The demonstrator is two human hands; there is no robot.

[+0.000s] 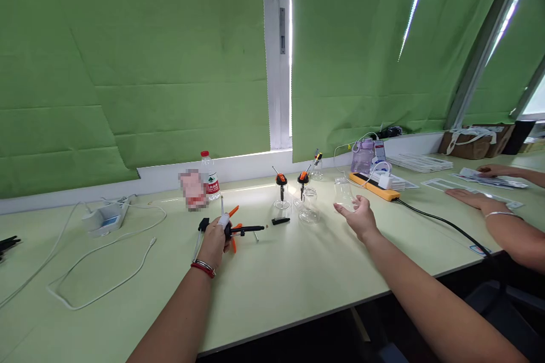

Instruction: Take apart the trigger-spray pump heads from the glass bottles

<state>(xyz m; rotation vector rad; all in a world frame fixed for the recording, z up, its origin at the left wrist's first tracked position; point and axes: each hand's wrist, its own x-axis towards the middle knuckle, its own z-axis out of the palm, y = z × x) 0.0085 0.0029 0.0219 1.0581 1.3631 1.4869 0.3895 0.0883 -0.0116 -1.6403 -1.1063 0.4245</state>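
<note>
My left hand (216, 237) is closed round a black tool with orange parts (235, 230), its black shaft pointing right. My right hand (358, 216) has its thumb and fingers curled at a clear glass vessel (344, 195); the contact is hard to make out. Between my hands lies a small black comb-like piece (280, 220). Behind it, two black and orange tops (281, 180) (303, 177) with metal rods stand in clear glass vessels. An open glass jar (309, 212) stands just in front of the right one.
A water bottle (210, 177) stands at the back, beside a blurred-out item. An orange power strip (374, 186) with a black cable lies right of my right hand. White cables and a white socket unit (104, 219) are at left. Another person's hands (468, 198) rest over papers at far right.
</note>
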